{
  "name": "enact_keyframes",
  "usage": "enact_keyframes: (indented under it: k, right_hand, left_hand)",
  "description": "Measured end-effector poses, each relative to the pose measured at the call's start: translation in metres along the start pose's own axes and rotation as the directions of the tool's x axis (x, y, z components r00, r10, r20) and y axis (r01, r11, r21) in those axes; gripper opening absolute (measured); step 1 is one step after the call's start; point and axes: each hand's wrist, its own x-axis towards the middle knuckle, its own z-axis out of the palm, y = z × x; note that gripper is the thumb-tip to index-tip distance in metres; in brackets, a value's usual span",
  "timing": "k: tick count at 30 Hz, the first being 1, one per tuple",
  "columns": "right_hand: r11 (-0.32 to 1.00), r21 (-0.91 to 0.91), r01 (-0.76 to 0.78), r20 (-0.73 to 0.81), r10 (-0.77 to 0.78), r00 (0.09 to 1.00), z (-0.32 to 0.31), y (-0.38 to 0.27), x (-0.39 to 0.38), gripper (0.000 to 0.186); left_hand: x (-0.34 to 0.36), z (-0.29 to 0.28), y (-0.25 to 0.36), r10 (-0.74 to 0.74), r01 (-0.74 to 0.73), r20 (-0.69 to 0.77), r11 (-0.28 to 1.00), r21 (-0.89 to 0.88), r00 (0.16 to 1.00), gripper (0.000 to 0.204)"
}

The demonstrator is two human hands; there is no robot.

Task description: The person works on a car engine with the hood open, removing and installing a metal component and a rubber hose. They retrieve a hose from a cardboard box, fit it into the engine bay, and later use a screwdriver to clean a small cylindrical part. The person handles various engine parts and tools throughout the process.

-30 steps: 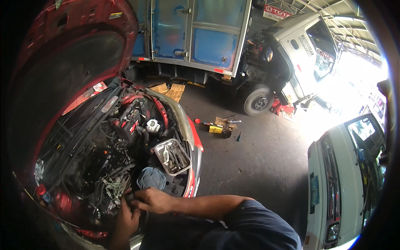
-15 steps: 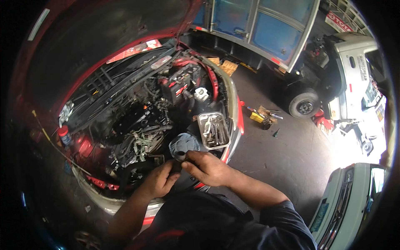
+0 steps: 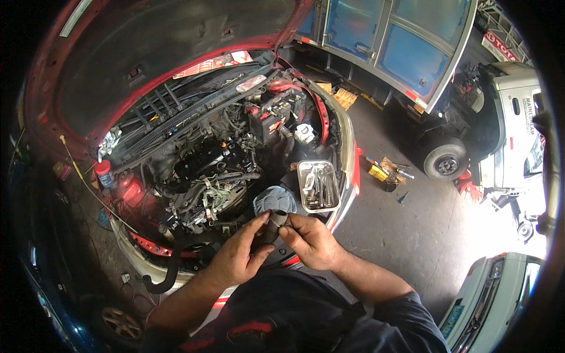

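Observation:
Both my hands grip a short dark cylindrical piece point(image 3: 273, 226), apparently a pipe or hose end, above the front edge of a red car's engine bay. My left hand point(image 3: 241, 253) has its fingers round it from the left. My right hand point(image 3: 309, 241) pinches it with thumb and fingers from the right. Just beyond lies a crumpled blue cloth point(image 3: 273, 197). A metal tray of tools point(image 3: 318, 185) rests to its right. A curved black hose point(image 3: 170, 265) hangs over the front of the car at lower left.
The raised hood point(image 3: 159, 70) arches over the engine point(image 3: 206, 165). A red-lidded bottle point(image 3: 103, 176) sits at left. A box truck point(image 3: 418, 47) with a large wheel point(image 3: 445, 160) stands beyond. Tools point(image 3: 382, 173) lie on the floor. A white vehicle point(image 3: 488, 300) is at lower right.
My view has swung, so the engine bay sits further right. My hands have risen slightly in the picture, and more of the cylindrical piece now shows between my fingers.

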Motion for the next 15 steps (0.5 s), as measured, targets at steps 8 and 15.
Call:
enact_keyframes:
  k: [8,15]
  right_hand:
    - [0.993,-0.032,-0.115,0.008,0.115,0.993,0.005,0.005,-0.007,0.030]
    - [0.976,-0.216,-0.041,0.021,0.046,0.999,0.009,0.010,-0.011,0.033]
  left_hand:
    - [-0.014,0.018,-0.013,-0.168,0.165,0.002,0.966,-0.198,0.986,0.059]
    - [-0.030,0.034,-0.022,-0.246,0.225,-0.060,0.943,-0.244,0.967,0.052]
